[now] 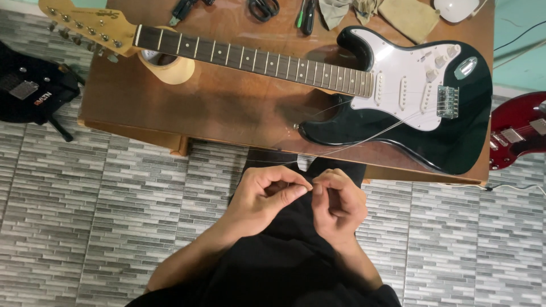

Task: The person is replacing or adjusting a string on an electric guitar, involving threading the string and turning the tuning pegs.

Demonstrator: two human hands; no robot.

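two hands: the left hand (pixel 264 196) and the right hand (pixel 336 202) meet over the person's dark lap, just below the table edge; thumb tips nearly touching
string: a thin, pale guitar string (pixel 364 139), fine as a hair and hard to follow; it runs slanting from the bridge area of the guitar down to the hands; a second faint strand crosses the body nearby
left fingers: curled in, thumb and forefinger pinched together on the string's near end
right fingers: bent into a loose fist, thumb and forefinger closed on the same string right beside the left pinch
guitar: a black electric guitar (pixel 455 131) with a white pickguard, three pickups and a chrome bridge lies flat on the table, neck pointing left; the dark fretboard carries pale dot markers
neck rest: a roll of tan tape (pixel 176 71) sits under the neck near the pale headstock
table: a brown wooden table (pixel 216 102); along its far edge lie black scissors (pixel 263 8), dark hand tools, a crumpled cloth (pixel 347 8) and a tan pouch (pixel 409 17)
containers: the pouch lies shut; contents cannot be told
floor: grey brick-pattern tiles; a red guitar (pixel 517 133) at right, a black device (pixel 31 88) at left
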